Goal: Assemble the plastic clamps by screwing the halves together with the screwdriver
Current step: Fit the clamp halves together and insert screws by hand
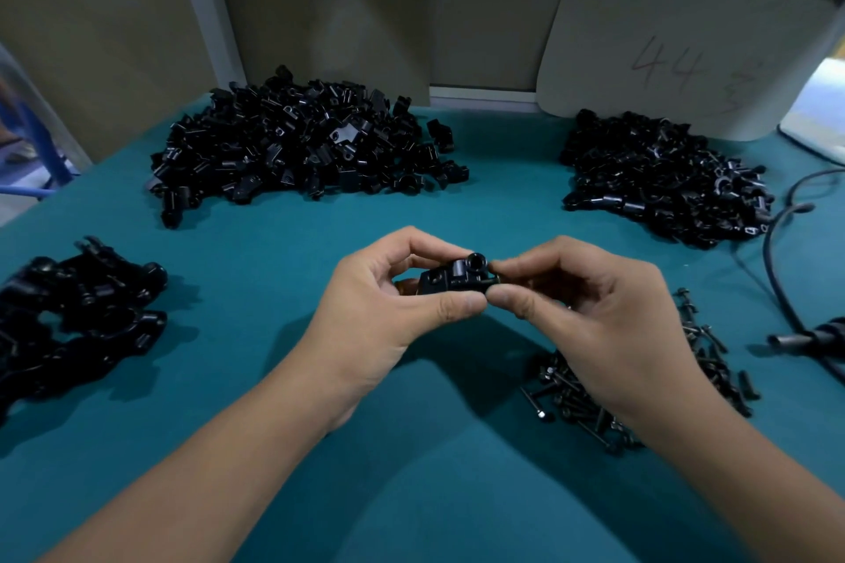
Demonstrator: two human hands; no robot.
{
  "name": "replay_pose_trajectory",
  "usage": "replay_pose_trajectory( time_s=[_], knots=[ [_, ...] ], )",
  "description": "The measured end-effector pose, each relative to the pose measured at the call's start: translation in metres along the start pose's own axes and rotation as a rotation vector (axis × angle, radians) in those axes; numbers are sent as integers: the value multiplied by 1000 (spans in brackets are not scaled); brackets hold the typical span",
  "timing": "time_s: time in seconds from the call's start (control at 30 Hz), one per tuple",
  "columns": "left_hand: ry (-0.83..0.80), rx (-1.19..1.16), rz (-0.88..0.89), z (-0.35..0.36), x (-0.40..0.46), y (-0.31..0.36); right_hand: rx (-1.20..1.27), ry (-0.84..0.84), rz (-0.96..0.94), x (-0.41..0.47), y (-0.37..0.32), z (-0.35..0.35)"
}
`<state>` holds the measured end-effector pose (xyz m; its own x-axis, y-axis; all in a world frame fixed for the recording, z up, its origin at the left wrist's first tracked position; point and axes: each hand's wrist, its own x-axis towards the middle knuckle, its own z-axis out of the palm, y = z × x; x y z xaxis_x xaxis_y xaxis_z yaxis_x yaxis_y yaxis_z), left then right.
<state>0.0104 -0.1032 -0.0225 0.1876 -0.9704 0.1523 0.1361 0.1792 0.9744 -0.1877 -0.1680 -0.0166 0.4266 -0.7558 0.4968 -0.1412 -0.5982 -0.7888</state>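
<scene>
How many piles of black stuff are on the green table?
4: a big pile of clamp halves far left, another far right, a pile of larger pieces near left, and screws by the right hand.

Teal table — black clamp-part piles, screws, screwdriver, card.

A pale card with rounded corners leans against the back wall in the upper right of the frame. On it, faint handwriting reads "44", followed by a scrawled mark at its right that may be a written character, too blurred to read. No other text, label, brand or number can be read anywhere else in the frame.
</scene>
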Motion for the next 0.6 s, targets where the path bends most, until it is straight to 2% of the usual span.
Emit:
replay_pose_trajectory(
  time_s=[0.13, 0.27, 0.43, 0.6],
  knots=[
    [24, 36, 37, -1, 1, 0, -103, -21, -56, 0, -1, -1],
    [31, 93, 56, 1, 0, 0, -196, -24, -34, 0, -3, 0],
    [62, 166, 44, 5, -1, 1, -364, -147, -26, -1, -4, 3],
    [37, 203, 134, 7, -2, -1, -264, -203, 58, -3, -3, 6]
  ],
)
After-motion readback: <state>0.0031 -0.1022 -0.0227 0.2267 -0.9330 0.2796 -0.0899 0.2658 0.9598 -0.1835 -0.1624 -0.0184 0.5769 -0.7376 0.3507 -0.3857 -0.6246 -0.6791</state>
